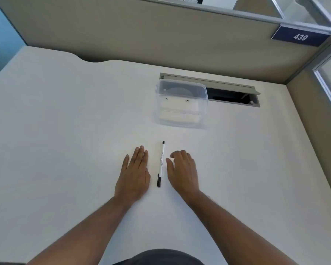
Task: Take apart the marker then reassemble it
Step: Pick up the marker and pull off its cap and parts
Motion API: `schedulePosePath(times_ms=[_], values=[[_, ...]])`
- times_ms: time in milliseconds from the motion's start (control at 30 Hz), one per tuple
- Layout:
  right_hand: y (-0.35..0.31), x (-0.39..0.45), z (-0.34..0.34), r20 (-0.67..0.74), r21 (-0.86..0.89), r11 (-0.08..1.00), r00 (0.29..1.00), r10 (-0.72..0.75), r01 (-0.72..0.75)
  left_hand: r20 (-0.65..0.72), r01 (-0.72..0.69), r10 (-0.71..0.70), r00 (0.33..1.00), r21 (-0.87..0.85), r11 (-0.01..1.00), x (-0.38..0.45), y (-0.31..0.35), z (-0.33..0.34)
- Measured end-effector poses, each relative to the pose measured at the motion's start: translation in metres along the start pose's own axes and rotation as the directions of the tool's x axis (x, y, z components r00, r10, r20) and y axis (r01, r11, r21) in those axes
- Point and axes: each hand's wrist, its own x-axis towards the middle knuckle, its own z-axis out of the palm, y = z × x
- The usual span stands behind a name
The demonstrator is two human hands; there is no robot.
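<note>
A slim white marker [161, 161] with a black cap at its near end and a small black tip at its far end lies on the white desk [65, 131], pointing away from me. My left hand [134, 175] rests flat on the desk just left of the marker, palm down, fingers together and holding nothing. My right hand [182, 172] sits just right of the marker, fingers slightly curled and lifted, and is empty too. Neither hand touches the marker.
A clear plastic container [181, 104] stands on the desk beyond the marker. Behind it is an open cable slot [233, 94] in the desk. Beige partition walls [141, 35] close off the back and right side.
</note>
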Motion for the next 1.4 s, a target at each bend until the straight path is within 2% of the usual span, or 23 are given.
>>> schedulePosePath(times_ms=[100,200,367,600,667,733,800,833,900,967,1033,1100,1233,1400], values=[[-0.018,0.011,0.006,0.196,0.107,0.958,0.95,0.242,-0.266,-0.019,0.011,-0.011,1.0,0.005,1.0,0.002,-0.001,-0.001],[-0.031,0.018,0.011,0.307,0.077,0.921,0.887,0.343,-0.383,-0.037,0.001,-0.001,0.999,0.016,1.0,0.001,-0.001,0.003],[-0.032,0.025,0.016,0.348,0.021,0.909,0.855,0.385,-0.417,-0.069,-0.004,0.006,0.998,0.027,1.0,0.002,-0.003,0.006],[-0.027,0.025,0.012,0.396,0.084,0.898,0.842,0.367,-0.431,-0.066,-0.02,0.02,0.998,0.002,1.0,0.001,-0.005,0.007],[-0.023,0.025,0.009,0.419,0.136,0.891,0.84,0.344,-0.432,-0.098,-0.006,-0.001,0.995,-0.066,0.998,0.003,-0.003,0.004],[-0.019,0.024,0.006,0.444,0.197,0.876,0.837,0.32,-0.44,-0.144,0.038,-0.074,0.987,-0.24,0.97,0.01,0.0,-0.001],[-0.014,0.022,0.003,0.457,0.26,0.856,0.838,0.298,-0.446,-0.135,0.11,-0.193,0.972,-0.462,0.88,0.021,0.006,-0.01],[-0.011,0.02,0.002,0.463,0.289,0.846,0.839,0.286,-0.448,-0.082,0.165,-0.26,0.962,-0.586,0.793,0.028,0.01,-0.018],[-0.006,0.015,-0.001,0.478,0.34,0.829,0.841,0.254,-0.444,0.116,0.286,-0.339,0.934,-0.812,0.509,0.043,0.019,-0.036],[-0.003,0.011,-0.004,0.496,0.372,0.822,0.841,0.216,-0.431,0.262,0.336,-0.315,0.912,-0.919,0.208,0.056,0.026,-0.05],[-0.001,0.008,-0.005,0.51,0.399,0.815,0.84,0.185,-0.421,0.328,0.353,-0.268,0.906,-0.934,0.049,0.064,0.031,-0.059],[0.001,0.005,-0.006,0.511,0.425,0.808,0.845,0.158,-0.408,0.367,0.377,-0.24,0.899,-0.926,-0.003,0.067,0.033,-0.061],[0.001,0.002,-0.01,0.545,0.471,0.784,0.833,0.101,-0.404,0.422,0.421,-0.171,0.89,-0.906,-0.047,0.067,0.032,-0.058],[0.0,-0.002,-0.011,0.588,0.49,0.751,0.804,0.089,-0.442,0.426,0.431,-0.127,0.896,-0.902,0.02,0.064,0.029,-0.052]])
